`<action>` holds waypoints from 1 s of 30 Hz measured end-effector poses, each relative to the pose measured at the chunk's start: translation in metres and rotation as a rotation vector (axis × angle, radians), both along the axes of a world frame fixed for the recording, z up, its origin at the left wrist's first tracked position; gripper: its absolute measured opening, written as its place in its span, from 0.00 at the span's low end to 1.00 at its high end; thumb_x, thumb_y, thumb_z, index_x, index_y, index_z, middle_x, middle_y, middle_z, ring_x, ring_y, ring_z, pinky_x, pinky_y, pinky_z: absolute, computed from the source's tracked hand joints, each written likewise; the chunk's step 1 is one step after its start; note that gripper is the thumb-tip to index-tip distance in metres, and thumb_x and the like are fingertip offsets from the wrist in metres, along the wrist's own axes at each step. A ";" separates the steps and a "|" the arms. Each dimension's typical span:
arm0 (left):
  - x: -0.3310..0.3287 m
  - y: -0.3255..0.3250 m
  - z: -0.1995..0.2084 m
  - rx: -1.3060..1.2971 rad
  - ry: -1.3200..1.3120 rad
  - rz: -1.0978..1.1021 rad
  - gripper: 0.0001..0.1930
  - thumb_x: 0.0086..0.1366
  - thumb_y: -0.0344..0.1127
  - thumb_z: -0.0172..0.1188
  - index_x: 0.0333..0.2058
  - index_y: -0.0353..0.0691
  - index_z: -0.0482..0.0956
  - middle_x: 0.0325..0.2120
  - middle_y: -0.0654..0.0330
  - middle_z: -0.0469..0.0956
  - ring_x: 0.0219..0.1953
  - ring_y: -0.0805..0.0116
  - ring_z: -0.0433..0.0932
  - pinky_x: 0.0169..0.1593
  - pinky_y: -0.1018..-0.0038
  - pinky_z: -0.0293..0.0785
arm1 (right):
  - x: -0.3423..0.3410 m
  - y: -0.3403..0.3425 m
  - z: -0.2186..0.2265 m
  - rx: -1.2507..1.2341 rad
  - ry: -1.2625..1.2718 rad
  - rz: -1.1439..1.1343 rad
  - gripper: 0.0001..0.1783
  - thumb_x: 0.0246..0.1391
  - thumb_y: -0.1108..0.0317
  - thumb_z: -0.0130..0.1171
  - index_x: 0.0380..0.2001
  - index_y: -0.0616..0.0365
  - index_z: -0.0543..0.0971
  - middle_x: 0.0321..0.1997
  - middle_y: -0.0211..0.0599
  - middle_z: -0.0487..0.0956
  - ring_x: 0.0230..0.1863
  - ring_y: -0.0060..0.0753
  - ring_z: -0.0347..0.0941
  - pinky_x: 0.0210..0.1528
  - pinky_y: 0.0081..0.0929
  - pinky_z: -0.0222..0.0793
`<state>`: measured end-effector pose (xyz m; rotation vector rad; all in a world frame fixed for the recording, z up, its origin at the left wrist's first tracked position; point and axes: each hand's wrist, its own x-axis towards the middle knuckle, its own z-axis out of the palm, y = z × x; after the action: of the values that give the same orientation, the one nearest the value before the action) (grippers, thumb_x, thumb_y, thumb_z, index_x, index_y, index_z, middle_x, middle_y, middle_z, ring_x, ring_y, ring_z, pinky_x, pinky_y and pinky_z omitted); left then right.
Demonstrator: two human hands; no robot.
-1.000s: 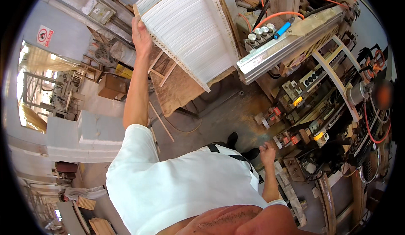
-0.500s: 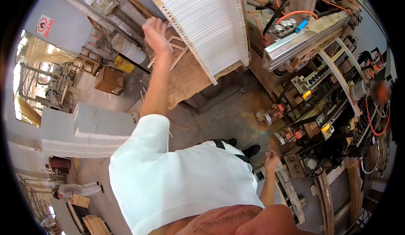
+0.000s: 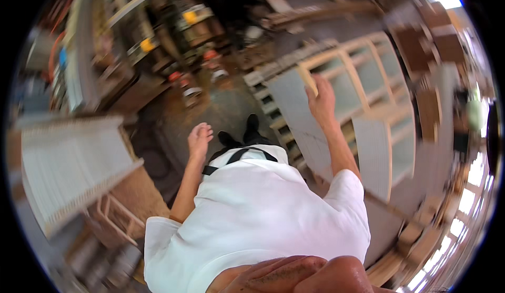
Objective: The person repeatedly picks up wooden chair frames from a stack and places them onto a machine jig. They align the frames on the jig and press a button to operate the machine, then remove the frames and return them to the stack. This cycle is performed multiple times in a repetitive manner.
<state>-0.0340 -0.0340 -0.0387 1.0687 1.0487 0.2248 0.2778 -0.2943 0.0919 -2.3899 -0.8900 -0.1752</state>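
Observation:
My right hand reaches out over a large pale stack on the right and closes on the near end of a light wooden frame. Motion blur softens the fingertips there. The frame has several crossbars and lies on top of grey-white sheets. My left hand hangs in front of my body with its fingers loosely curved and apart, holding nothing. Off to the left stands a block of white, closely ribbed panels with a dotted edge strip, well away from either hand.
Under the stack runs a slatted wooden pallet. Clamps with orange-red parts and metal machinery line the far side. A second frame-topped stack sits nearer on the right. Brown boards stand beyond it.
My view has swung to the right. My left hand has come down, away from the ribbed white panels. My right hand has moved from low at my side onto the wooden frame.

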 end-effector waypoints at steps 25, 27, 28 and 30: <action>0.198 -0.140 0.036 0.395 -0.127 -0.808 0.14 0.63 0.40 0.58 0.40 0.36 0.79 0.31 0.62 0.80 0.33 0.74 0.76 0.38 0.75 0.72 | -0.013 -0.304 0.096 -0.180 0.060 -0.679 0.17 0.57 0.70 0.58 0.47 0.67 0.74 0.41 0.48 0.72 0.43 0.50 0.69 0.44 0.39 0.66; 0.200 -0.144 0.079 0.281 -0.188 -0.827 0.18 0.64 0.45 0.59 0.42 0.33 0.78 0.37 0.60 0.81 0.37 0.72 0.77 0.42 0.74 0.73 | 0.004 -0.264 0.103 -0.063 0.015 -0.516 0.15 0.57 0.72 0.58 0.46 0.68 0.74 0.40 0.48 0.72 0.42 0.49 0.69 0.43 0.37 0.66; 0.203 -0.148 0.093 0.267 -0.248 -0.834 0.21 0.64 0.47 0.59 0.43 0.33 0.77 0.38 0.60 0.80 0.39 0.71 0.78 0.44 0.74 0.74 | 0.009 -0.239 0.104 -0.027 -0.036 -0.370 0.15 0.56 0.72 0.59 0.45 0.67 0.74 0.40 0.47 0.72 0.41 0.46 0.69 0.42 0.36 0.66; 0.208 -0.151 0.123 0.128 -0.364 -0.801 0.24 0.64 0.50 0.59 0.46 0.33 0.76 0.41 0.59 0.80 0.43 0.71 0.78 0.48 0.72 0.74 | 0.013 -0.179 0.105 0.015 -0.088 -0.133 0.15 0.52 0.76 0.60 0.44 0.67 0.75 0.41 0.46 0.73 0.41 0.44 0.69 0.43 0.36 0.67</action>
<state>0.1738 -0.1854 0.0846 1.4183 0.2346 -0.1633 0.2903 -0.4738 0.1972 -2.4438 -0.7655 -0.3394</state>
